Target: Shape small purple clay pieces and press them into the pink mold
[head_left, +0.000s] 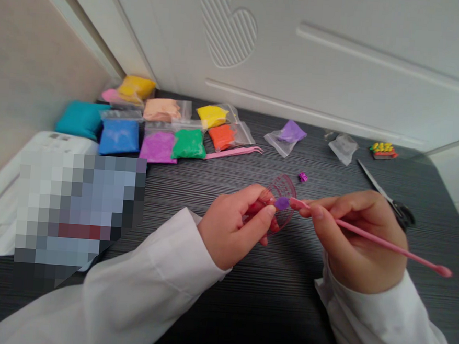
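My left hand (231,224) is closed, pinching a small flattened purple clay piece (282,203) between thumb and forefinger. The same hand also holds a clear round-edged plastic piece with red markings (286,184), partly hidden by my fingers. In my closed right hand (366,244) is a long pink clay modelling tool (393,246). Its flat tip is right beside the purple piece; whether they touch I cannot tell. On the table just beyond lies a small dark-purple clay bit (302,177).
Bagged clay in several colours, such as the green pack (189,144), lies at the back left with pink tweezers (234,152). Behind my hands lie a purple clay bag (291,133) and a crumpled clear bag (344,148). Scissors (378,183) and a yellow-topped clay figure (383,150) are right.
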The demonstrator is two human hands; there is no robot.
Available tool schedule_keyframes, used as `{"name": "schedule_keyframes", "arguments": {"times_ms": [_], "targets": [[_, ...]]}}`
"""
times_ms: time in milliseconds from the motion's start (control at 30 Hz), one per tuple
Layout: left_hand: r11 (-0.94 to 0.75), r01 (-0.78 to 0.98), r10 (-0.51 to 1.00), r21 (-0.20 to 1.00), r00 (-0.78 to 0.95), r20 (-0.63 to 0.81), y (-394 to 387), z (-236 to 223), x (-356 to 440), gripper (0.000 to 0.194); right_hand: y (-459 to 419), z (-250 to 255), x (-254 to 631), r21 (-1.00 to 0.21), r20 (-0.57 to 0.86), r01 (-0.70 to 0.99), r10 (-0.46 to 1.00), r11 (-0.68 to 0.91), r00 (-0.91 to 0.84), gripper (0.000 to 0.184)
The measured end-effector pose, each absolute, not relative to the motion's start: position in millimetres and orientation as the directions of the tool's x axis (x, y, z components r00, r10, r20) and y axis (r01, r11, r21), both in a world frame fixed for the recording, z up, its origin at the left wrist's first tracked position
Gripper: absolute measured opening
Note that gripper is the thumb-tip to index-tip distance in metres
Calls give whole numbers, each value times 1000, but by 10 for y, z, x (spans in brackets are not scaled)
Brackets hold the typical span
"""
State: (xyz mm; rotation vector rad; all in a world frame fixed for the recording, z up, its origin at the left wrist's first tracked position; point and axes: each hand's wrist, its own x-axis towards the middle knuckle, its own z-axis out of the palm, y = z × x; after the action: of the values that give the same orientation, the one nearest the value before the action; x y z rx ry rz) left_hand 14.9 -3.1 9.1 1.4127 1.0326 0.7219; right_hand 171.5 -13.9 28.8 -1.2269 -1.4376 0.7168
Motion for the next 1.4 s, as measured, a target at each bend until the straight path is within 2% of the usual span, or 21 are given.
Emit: {"name": "schedule_keyframes", "arguments": {"times_ms": [267,800,967,1167,1400], "targets": [[58,192,897,980,420,-136,-23,94,149,14,-136,301,1704,-903,368,261,928,341,61,15],[36,202,893,979,433,-122,-28,98,139,14,-152,285,1699,-883,366,334,929,329,52,15],[38,193,889,980,442,-122,-32,101,136,14,-152,294,1696,-898,375,269,926,349,51,14],[27,207,886,978,449,-119,-31,100,132,14,-152,285,1724,-877,347,362,937,315,26,17],[38,204,886,978,446,-127,-33,115,135,16,-153,286,1709,-885,369,325,928,333,55,15]]}}
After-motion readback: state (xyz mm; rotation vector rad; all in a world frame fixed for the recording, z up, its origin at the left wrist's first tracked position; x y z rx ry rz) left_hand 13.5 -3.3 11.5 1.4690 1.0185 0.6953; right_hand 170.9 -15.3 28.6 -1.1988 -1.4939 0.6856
